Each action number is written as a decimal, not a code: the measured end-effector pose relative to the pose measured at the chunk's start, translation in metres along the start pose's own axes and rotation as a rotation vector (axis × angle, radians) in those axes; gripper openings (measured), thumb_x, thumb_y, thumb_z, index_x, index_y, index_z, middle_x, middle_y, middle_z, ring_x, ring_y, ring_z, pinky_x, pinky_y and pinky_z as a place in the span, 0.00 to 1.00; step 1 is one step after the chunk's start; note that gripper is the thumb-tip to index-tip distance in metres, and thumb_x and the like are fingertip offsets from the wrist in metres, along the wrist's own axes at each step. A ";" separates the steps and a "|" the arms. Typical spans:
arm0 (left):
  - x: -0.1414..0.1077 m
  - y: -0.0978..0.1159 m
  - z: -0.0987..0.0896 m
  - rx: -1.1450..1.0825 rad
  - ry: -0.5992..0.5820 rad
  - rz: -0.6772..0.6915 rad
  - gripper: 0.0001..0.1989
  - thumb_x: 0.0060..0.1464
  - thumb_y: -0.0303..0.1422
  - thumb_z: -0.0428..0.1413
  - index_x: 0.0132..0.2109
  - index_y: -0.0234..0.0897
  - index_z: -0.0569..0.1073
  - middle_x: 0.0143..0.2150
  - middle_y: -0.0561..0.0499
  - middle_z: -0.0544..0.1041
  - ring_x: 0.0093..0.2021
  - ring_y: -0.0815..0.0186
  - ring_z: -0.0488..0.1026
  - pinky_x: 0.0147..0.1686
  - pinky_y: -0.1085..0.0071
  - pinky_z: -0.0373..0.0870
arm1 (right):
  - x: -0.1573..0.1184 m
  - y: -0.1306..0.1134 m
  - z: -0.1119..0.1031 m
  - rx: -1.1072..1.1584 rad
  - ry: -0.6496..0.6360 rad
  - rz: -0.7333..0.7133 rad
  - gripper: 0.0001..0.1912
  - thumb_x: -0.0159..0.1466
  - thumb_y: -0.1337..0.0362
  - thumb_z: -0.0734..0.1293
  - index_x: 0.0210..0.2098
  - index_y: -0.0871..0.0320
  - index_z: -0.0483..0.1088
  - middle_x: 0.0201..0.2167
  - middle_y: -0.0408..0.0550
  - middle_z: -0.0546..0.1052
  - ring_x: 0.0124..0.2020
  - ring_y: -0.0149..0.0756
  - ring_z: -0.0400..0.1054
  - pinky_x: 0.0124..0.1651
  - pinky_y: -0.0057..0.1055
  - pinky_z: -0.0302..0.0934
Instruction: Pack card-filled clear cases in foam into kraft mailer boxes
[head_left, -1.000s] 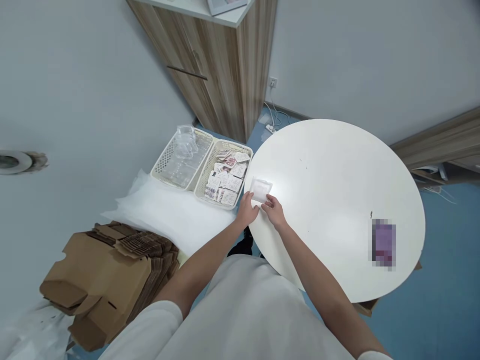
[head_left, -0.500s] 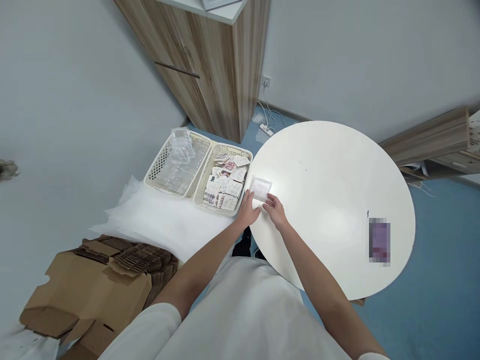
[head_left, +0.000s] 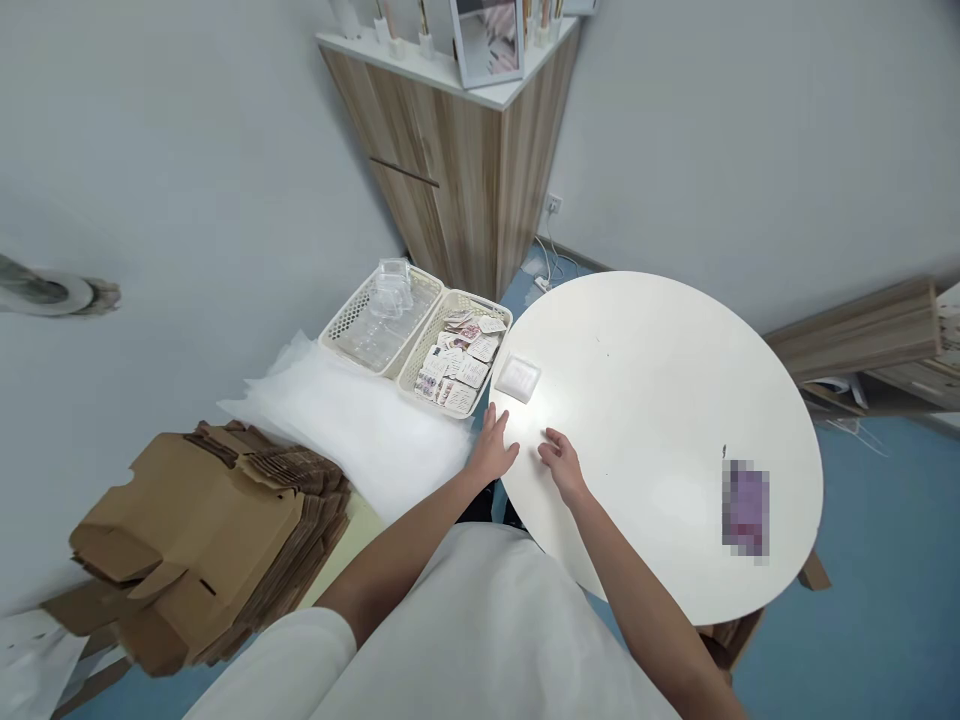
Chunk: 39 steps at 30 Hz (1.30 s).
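Note:
A small clear plastic box (head_left: 518, 379) with something white in it lies on the left edge of the round white table (head_left: 660, 370). Just in front of it, my left hand (head_left: 492, 449) holds nothing, its fingers spread apart. My right hand (head_left: 561, 464) is over the table to the right, fingers loosely curled and apart, also holding nothing. Neither hand touches the box. Left of the box stands a basket (head_left: 405, 386) full of printed cards (head_left: 459, 362).
Another basket (head_left: 330, 325) holds clear plastic boxes (head_left: 392, 290). White sheets (head_left: 352, 420) and a stack of folded brown cardboard boxes (head_left: 195, 530) lie at left. A blurred purple item (head_left: 746, 508) is on the table's right. A wooden cabinet (head_left: 457, 170) stands behind.
Both hands have let go of the small clear box and drawn back toward me. The box stays on the table. My view has tilted up, showing more of the cabinet top.

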<state>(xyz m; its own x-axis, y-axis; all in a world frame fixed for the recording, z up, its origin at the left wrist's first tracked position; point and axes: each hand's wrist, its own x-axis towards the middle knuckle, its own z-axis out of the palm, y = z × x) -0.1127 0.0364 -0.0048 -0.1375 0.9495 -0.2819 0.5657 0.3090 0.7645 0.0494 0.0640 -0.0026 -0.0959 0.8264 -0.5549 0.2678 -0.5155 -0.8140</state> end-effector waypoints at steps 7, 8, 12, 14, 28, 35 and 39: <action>-0.053 -0.001 0.007 0.024 0.044 -0.084 0.25 0.47 0.31 0.52 0.54 0.34 0.61 0.62 0.43 0.52 0.62 0.56 0.44 0.58 0.60 0.50 | -0.030 0.017 -0.026 0.036 -0.082 0.028 0.22 0.49 0.59 0.65 0.44 0.56 0.65 0.44 0.51 0.71 0.35 0.35 0.69 0.36 0.33 0.62; -0.061 -0.002 0.008 0.011 0.053 -0.093 0.23 0.47 0.32 0.53 0.53 0.35 0.62 0.61 0.43 0.54 0.62 0.57 0.47 0.57 0.60 0.51 | -0.034 0.018 -0.029 0.043 -0.099 0.032 0.21 0.49 0.59 0.65 0.43 0.56 0.66 0.43 0.51 0.71 0.35 0.35 0.69 0.35 0.32 0.62; -0.089 -0.008 0.010 -0.051 0.029 -0.132 0.20 0.47 0.34 0.53 0.49 0.39 0.66 0.54 0.46 0.66 0.55 0.58 0.61 0.53 0.61 0.58 | -0.050 0.024 -0.036 0.048 -0.166 0.028 0.20 0.50 0.57 0.64 0.41 0.56 0.66 0.41 0.51 0.72 0.33 0.34 0.69 0.35 0.32 0.62; -0.101 -0.008 0.011 -0.072 -0.006 -0.153 0.19 0.46 0.36 0.54 0.48 0.40 0.67 0.51 0.46 0.69 0.52 0.57 0.64 0.51 0.61 0.61 | -0.056 0.027 -0.037 0.037 -0.198 0.027 0.19 0.50 0.57 0.64 0.41 0.56 0.66 0.40 0.50 0.72 0.33 0.34 0.69 0.35 0.32 0.62; -0.151 -0.020 -0.026 -0.058 0.208 -0.164 0.20 0.48 0.39 0.53 0.48 0.38 0.68 0.49 0.45 0.70 0.49 0.58 0.67 0.48 0.64 0.64 | -0.056 0.008 0.025 -0.098 -0.601 -0.115 0.20 0.51 0.55 0.64 0.40 0.59 0.66 0.15 0.36 0.63 0.22 0.31 0.63 0.32 0.32 0.60; -0.183 -0.056 -0.097 0.157 0.569 -0.238 0.16 0.51 0.35 0.49 0.47 0.37 0.67 0.48 0.47 0.70 0.50 0.61 0.65 0.50 0.65 0.61 | -0.062 -0.018 0.106 -0.395 -0.757 -0.387 0.21 0.50 0.55 0.65 0.41 0.58 0.66 0.24 0.42 0.70 0.25 0.31 0.64 0.30 0.30 0.59; -0.207 -0.091 -0.143 0.255 0.724 -0.386 0.16 0.51 0.36 0.49 0.47 0.37 0.67 0.48 0.47 0.70 0.49 0.59 0.66 0.47 0.63 0.62 | -0.075 -0.035 0.167 -0.571 -0.820 -0.568 0.16 0.53 0.59 0.62 0.41 0.57 0.66 0.30 0.45 0.73 0.27 0.32 0.65 0.32 0.31 0.60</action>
<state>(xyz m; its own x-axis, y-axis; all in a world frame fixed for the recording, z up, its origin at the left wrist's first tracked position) -0.2520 -0.1806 0.0668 -0.7940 0.6079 0.0100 0.5259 0.6784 0.5130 -0.1131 -0.0181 0.0392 -0.8809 0.4027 -0.2485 0.3620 0.2351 -0.9021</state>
